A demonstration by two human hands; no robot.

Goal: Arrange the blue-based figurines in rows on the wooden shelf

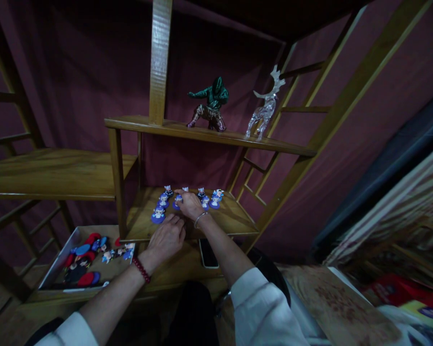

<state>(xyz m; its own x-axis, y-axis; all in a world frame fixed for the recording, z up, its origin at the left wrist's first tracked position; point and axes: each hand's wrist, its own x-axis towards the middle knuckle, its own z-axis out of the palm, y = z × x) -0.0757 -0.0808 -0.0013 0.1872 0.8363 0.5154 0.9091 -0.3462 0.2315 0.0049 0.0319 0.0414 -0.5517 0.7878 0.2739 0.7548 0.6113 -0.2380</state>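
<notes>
Several small purple-and-white figurines (158,215) on round purple bases stand in loose rows on the small wooden shelf (140,226). Behind them is a back row with dark-and-white figurines (168,191). My right hand (190,205) reaches over the shelf, its thumb and index finger closed around a purple-haired figurine (178,201) in the middle of the group; the hand covers part of it. Just in front, my left hand (169,235) lies palm down at the shelf's front edge, fingers stretched loosely forward beside the nearest figurine. Nothing shows in it.
Below left, an open box (79,235) holds more figurines and red and blue pieces. A phone (209,253) lies under the shelf's front edge. On the upper shelf (238,138) stand a green crouching figure (212,103) and a clear deer (265,108). Wooden posts frame the shelf.
</notes>
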